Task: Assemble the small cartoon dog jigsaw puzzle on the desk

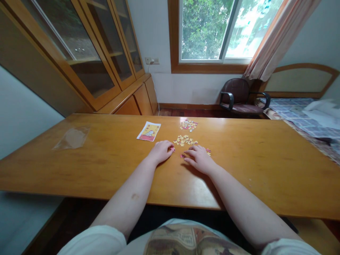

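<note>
My left hand (pixel 161 151) rests on the table with its thumb and fingertips closed on a pink jigsaw piece (pixel 173 149). Fingers apart, my right hand (pixel 199 158) hovers low over or touches the wood, with a dark pink jigsaw piece (pixel 182 156) just off its fingertips. More pink and yellow pieces (pixel 208 151) show partly from behind that hand. Just beyond both hands is a loose spread of yellow jigsaw pieces (pixel 184 140). Farther back lies a mixed pile of jigsaw pieces (pixel 188 125). A picture card (pixel 149 131) with a white animal on yellow and pink lies beyond my left hand.
The wooden table (pixel 106 170) spans the view. A clear plastic bag (pixel 73 138) lies flat at its left. Behind the table are a glass-fronted cabinet (pixel 124 94), a dark armchair (pixel 237 95) and a bed (pixel 300 117) on the right.
</note>
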The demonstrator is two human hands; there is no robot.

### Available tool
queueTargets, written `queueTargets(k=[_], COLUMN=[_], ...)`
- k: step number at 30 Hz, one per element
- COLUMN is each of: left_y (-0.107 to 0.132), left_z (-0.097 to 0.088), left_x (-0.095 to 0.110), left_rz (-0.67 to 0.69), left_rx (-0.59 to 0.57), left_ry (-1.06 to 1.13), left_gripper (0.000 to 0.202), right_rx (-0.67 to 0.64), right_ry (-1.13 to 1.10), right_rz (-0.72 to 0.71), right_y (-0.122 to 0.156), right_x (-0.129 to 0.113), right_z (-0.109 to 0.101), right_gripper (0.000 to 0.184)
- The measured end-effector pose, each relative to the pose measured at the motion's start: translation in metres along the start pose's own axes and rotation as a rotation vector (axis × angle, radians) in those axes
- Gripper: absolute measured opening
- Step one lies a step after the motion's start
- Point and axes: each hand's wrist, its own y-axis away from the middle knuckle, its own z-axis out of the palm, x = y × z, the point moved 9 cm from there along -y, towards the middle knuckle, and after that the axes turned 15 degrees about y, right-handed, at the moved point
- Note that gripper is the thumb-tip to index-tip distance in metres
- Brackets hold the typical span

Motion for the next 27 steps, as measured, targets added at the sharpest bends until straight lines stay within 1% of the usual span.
queueTargets(k=[4, 7, 10, 12, 14, 16, 18, 20, 21, 22, 23, 24, 25, 27], left_y=[0.000, 0.000, 0.000, 0.000, -0.001, -0.003, -0.004, -0.002, 0.002, 0.007, 0.015, 0.024, 0.036, 0.065], left_z=[-0.004, -0.002, 0.005, 0.011, 0.018, 0.023, 0.022, 0.018, 0.015, 0.014, 0.014, 0.017, 0.026, 0.055], left_x=[0.001, 0.005, 0.017, 0.025, 0.029, 0.029, 0.029, 0.033, 0.039, 0.050, 0.064, 0.082, 0.103, 0.143], left_rz=[0.004, 0.020, 0.092, 0.128, 0.137, 0.128, 0.116, 0.129, 0.155, 0.204, 0.268, 0.361, 0.488, 0.748], left_rx=[0.039, 0.054, 0.032, 0.030, 0.023, 0.016, 0.023, 0.031, 0.031, 0.023, 0.018, 0.001, -0.077, -0.294], left_ry=[0.070, 0.230, 0.381, 0.431, 0.446, 0.420, 0.356, 0.265, 0.218, 0.173, 0.149, 0.143, 0.152, 0.176], left_gripper=[0.020, 0.024, 0.021, 0.017, 0.016, 0.018, 0.021, 0.021, 0.021, 0.019, 0.020, 0.021, 0.022, 0.024], right_rx=[-0.012, -0.004, 0.068, 0.126, 0.156, 0.154, 0.144, 0.147, 0.157, 0.172, 0.192, 0.215, 0.238, 0.273], right_ry=[-0.006, -0.006, -0.053, -0.123, -0.175, -0.173, -0.136, -0.108, -0.107, -0.116, -0.133, -0.153, -0.172, -0.194], right_rz=[0.002, -0.001, 0.029, 0.072, 0.106, 0.121, 0.122, 0.119, 0.124, 0.137, 0.158, 0.186, 0.221, 0.295], right_y=[0.000, 0.000, -0.002, -0.003, -0.005, -0.006, -0.006, -0.004, -0.004, -0.003, -0.002, -0.001, 0.000, 0.002], right_x=[0.001, 0.001, 0.005, 0.011, 0.015, 0.017, 0.019, 0.020, 0.022, 0.025, 0.029, 0.033, 0.038, 0.048], right_z=[0.001, 0.002, 0.000, -0.002, -0.001, 0.000, 0.000, -0.002, -0.004, -0.005, -0.007, -0.008, -0.010, -0.012], right_gripper=[0.037, 0.034, 0.028, 0.022, 0.018, 0.014, 0.012, 0.012, 0.012, 0.013, 0.015, 0.017, 0.019, 0.024])
